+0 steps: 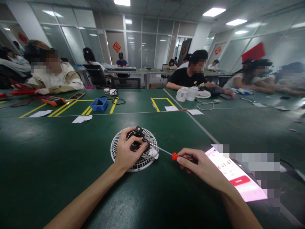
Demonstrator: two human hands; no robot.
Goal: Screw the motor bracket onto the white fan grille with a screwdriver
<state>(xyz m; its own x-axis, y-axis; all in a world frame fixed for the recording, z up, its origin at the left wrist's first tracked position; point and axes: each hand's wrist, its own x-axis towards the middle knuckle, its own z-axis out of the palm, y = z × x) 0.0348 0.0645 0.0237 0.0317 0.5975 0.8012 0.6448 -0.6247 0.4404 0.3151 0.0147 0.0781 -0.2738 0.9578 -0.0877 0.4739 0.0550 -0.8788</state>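
Observation:
A round white fan grille [144,164] lies on the green table, with a black motor assembly [138,129] and a white cable on top of it. My left hand [128,149] rests over the grille, its thumb and fingers closed on the black motor assembly. To the right, my right hand [194,162] grips a screwdriver [175,156] by its red handle. The metal shaft points left, and its tip meets the motor assembly close to my left thumb and fingertips; the exact contact point is too small to tell.
A lit phone [234,175] lies beside my right forearm. Farther off are a blue bin [98,105], an orange meter [53,101], paper slips and white housings [182,94]. Several people sit at the tables, one in black [182,78] across from me.

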